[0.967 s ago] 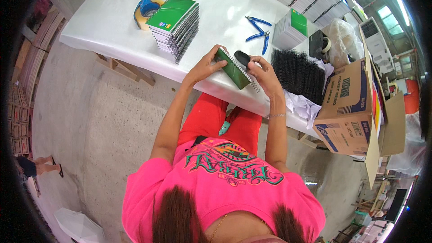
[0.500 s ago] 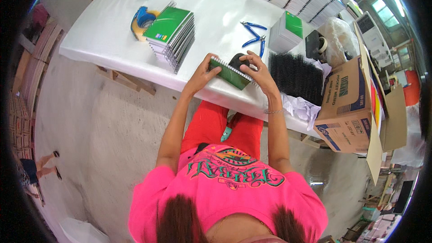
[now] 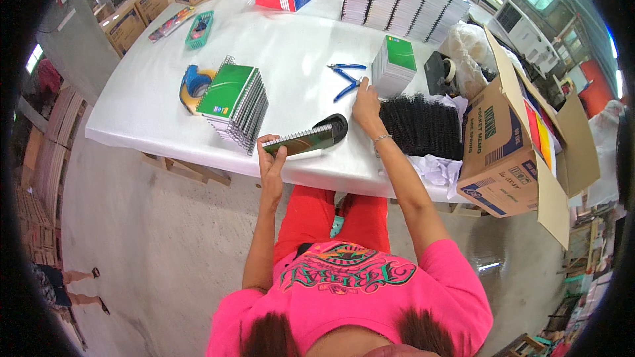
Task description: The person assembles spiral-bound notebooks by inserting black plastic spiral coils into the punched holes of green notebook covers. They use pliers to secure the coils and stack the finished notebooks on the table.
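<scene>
My left hand [image 3: 271, 158] grips a green-covered spiral notebook [image 3: 301, 142] by one end, thumb in front, over the table's near edge. A black rounded object [image 3: 339, 128] lies at the notebook's other end, partly hidden by it; its kind I cannot make out. My right hand [image 3: 368, 102] is stretched forward with its fingers drawn together at the jaw end of the blue-handled pliers [image 3: 346, 78], which lie with handles spread. Beside that wrist lies a pile of black spiral binding coils [image 3: 420, 125] on white paper.
A stack of green spiral notebooks [image 3: 228, 102] stands left, beside a tape dispenser [image 3: 193, 84]. Green-topped pads [image 3: 395, 66] stand behind the coils. An open cardboard box [image 3: 499, 152] sits right. Tall bound stacks [image 3: 400, 3] and a green basket [image 3: 200, 30] are farther back.
My right hand has left the notebook and reached forward to the pliers. My left hand keeps the notebook, now farther left. The view has shifted, showing more of the table's far side.
</scene>
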`<state>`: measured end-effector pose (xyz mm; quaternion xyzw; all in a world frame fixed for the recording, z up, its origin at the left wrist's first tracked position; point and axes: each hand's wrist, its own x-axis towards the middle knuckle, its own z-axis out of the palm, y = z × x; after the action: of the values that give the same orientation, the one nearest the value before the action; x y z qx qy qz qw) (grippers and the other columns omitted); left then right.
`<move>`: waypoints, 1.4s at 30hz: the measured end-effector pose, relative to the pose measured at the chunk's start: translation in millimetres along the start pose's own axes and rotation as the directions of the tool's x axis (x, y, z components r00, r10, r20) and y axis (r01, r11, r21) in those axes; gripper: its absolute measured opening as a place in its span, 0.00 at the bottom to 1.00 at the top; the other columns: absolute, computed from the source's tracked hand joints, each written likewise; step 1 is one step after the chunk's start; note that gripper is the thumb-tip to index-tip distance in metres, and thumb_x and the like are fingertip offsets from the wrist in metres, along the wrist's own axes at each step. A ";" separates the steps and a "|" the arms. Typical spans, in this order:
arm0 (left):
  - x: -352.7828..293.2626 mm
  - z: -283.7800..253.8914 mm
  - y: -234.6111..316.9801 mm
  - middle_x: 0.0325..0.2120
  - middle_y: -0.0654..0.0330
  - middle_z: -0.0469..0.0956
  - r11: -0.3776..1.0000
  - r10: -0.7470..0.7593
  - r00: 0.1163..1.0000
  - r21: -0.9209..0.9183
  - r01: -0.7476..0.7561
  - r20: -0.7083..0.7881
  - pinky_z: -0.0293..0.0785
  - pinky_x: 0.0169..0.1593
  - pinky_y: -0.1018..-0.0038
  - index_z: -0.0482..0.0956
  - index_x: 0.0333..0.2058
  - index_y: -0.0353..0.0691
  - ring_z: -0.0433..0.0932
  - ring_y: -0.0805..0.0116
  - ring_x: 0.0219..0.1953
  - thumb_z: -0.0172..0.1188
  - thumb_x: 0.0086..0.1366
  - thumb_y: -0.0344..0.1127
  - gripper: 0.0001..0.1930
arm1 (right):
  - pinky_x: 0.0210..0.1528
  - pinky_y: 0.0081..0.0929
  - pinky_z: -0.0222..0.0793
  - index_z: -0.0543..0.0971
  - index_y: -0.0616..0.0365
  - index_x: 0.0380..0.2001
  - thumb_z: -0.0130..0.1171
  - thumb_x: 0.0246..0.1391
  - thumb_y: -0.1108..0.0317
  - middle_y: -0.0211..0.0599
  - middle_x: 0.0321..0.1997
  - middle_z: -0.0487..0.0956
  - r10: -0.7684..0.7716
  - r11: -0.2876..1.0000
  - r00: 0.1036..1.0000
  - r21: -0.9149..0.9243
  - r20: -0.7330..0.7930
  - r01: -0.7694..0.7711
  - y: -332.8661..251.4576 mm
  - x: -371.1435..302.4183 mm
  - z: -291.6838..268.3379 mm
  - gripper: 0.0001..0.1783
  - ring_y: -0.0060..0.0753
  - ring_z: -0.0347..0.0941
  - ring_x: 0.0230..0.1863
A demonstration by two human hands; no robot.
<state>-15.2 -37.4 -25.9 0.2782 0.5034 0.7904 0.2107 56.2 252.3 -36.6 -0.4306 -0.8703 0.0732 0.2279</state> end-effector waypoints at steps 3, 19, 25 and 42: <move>13.7 7.2 -1.6 0.49 0.58 0.63 0.999 0.030 0.999 -0.026 -0.031 -0.031 0.53 0.60 0.74 0.60 0.54 0.41 0.61 0.68 0.53 0.54 0.70 0.33 0.17 | 0.51 0.48 0.70 0.59 0.72 0.58 0.50 0.49 0.84 0.67 0.50 0.69 -0.037 0.977 0.994 0.207 -0.100 0.057 -0.5 -2.7 -14.3 0.30 0.65 0.70 0.50; 77.0 48.2 -57.7 0.51 0.47 0.66 0.915 0.243 0.964 0.356 -0.190 -0.110 0.56 0.62 0.64 0.60 0.54 0.34 0.65 0.54 0.55 0.49 0.71 0.36 0.18 | 0.66 0.63 0.56 0.72 0.53 0.36 0.40 0.69 0.54 0.53 0.65 0.66 -0.321 -0.612 0.889 0.645 0.328 -0.459 -1.9 -153.9 -125.2 0.17 0.54 0.57 0.70; 73.4 50.9 -46.0 0.47 0.49 0.72 0.880 0.306 0.945 0.415 -0.233 -0.118 0.62 0.59 0.65 0.69 0.48 0.33 0.70 0.56 0.53 0.51 0.70 0.35 0.14 | 0.55 0.54 0.71 0.70 0.52 0.48 0.38 0.68 0.41 0.49 0.53 0.72 -0.400 -0.490 0.822 0.664 0.405 -0.565 -19.6 -159.1 -91.0 0.26 0.48 0.73 0.53; 68.0 52.9 -38.3 0.31 0.54 0.80 0.907 0.266 0.940 0.385 -0.170 -0.212 0.72 0.40 0.70 0.78 0.42 0.36 0.78 0.65 0.34 0.59 0.66 0.35 0.10 | 0.52 0.49 0.61 0.65 0.57 0.62 0.64 0.51 0.56 0.53 0.51 0.66 -0.306 0.828 0.951 0.480 -0.048 0.291 -75.9 -131.1 -54.5 0.37 0.54 0.64 0.51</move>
<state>-30.1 55.7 -27.5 0.2610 0.6288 0.7325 -0.0022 95.8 99.0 -7.5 -0.2180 -0.8844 0.2572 0.3226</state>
